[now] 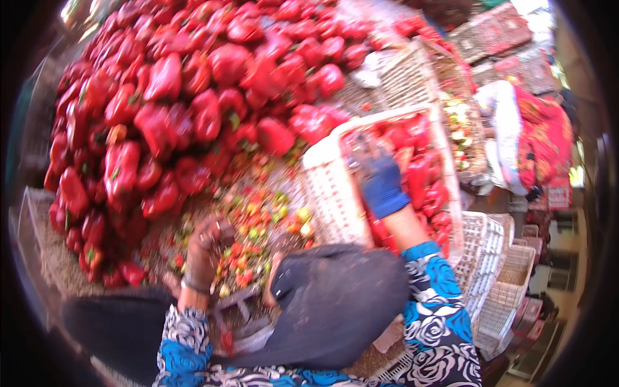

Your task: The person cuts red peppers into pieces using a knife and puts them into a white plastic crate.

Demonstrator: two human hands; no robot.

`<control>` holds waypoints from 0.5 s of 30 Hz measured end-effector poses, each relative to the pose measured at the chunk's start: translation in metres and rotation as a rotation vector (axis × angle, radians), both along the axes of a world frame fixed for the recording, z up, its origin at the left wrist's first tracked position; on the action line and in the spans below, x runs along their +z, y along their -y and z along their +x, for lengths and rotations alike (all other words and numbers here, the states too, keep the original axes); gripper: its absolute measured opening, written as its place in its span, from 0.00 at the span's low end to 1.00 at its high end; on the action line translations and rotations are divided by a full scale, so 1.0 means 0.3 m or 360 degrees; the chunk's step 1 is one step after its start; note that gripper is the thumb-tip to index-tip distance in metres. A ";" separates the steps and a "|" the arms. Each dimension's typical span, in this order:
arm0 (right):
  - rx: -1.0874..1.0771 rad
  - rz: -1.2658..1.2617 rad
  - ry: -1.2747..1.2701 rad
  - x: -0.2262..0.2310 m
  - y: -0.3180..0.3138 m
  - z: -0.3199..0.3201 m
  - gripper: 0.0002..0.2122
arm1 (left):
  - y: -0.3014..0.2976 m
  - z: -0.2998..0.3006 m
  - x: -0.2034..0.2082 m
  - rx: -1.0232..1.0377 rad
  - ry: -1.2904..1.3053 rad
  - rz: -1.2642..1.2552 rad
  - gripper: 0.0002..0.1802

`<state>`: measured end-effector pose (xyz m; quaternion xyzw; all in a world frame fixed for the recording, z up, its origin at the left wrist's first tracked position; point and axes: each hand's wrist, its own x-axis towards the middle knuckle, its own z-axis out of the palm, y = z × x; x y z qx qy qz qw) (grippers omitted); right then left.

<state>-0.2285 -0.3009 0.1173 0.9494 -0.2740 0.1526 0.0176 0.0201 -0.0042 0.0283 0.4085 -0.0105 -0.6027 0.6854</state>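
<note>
My right hand, in a blue glove with greyish fingers, reaches over the left side of a white plastic crate. Its fingers are blurred but look stretched out over the red bell peppers inside. My left hand, bare and dirty, is held above the scrap-strewn ground with its fingers curled in. What those fingers hold, if anything, cannot be made out. Below it lie many small pepper cores and stem pieces, red, orange and green.
A large heap of red bell peppers fills the left and far side. Stacked white crates stand at the right. Another crate holds pale cores. Beyond sits red patterned cloth. My dark-clothed knee is between my arms.
</note>
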 end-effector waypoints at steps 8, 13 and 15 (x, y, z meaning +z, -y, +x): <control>0.0012 -0.0099 -0.0095 -0.073 0.034 -0.006 0.17 | -0.389 0.394 -0.119 0.1026 0.0211 0.0334 0.17; -0.0027 0.0426 0.0025 -0.051 0.096 -0.064 0.23 | -0.480 0.417 -0.180 0.1401 0.0399 0.0657 0.19; 0.0098 0.0413 0.0077 -0.023 0.128 -0.080 0.21 | -0.495 0.432 -0.203 0.1461 0.0446 0.0788 0.23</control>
